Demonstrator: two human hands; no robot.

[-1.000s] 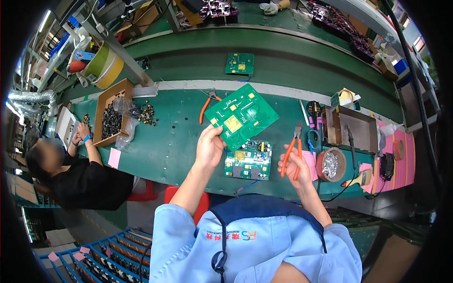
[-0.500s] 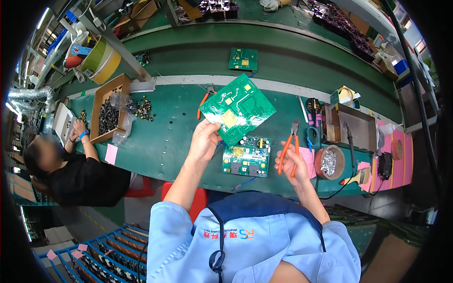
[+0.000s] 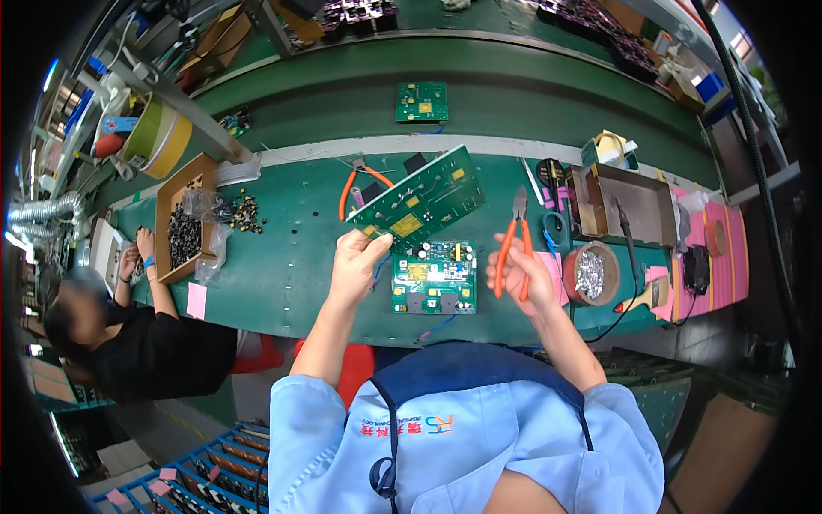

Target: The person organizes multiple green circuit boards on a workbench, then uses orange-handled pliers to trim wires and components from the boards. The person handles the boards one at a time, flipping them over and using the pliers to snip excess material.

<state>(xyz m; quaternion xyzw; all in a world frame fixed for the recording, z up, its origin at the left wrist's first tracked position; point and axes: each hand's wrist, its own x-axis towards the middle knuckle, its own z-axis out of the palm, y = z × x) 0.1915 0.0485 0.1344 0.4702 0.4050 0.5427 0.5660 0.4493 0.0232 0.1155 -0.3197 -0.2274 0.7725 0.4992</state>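
Tilted since a second ago from nearly face-on to a steep slant, looking narrower now, with dark parts peeking past its far edge: a green circuit board (image 3: 421, 202). Gripped near its lower left corner by the left hand (image 3: 355, 264), pinched between thumb and fingers. Held raised over the green workbench (image 3: 278, 278), up and to the right of the left hand, up and to the left of the right hand (image 3: 529, 272), well apart from the latter. Wrapped loosely in that right hand: orange-handled pliers (image 3: 519, 208), handles spread, jaws pointing away from the body; too small to tell whether meeting or parted at the tips. Between the hands, just below the raised board in view: a second board (image 3: 434, 283), lying flat, component side up, untouched. Just right of the right hand: pink paper (image 3: 558, 272), then a round bowl (image 3: 575, 276) of shiny metal bits (image 3: 591, 272).
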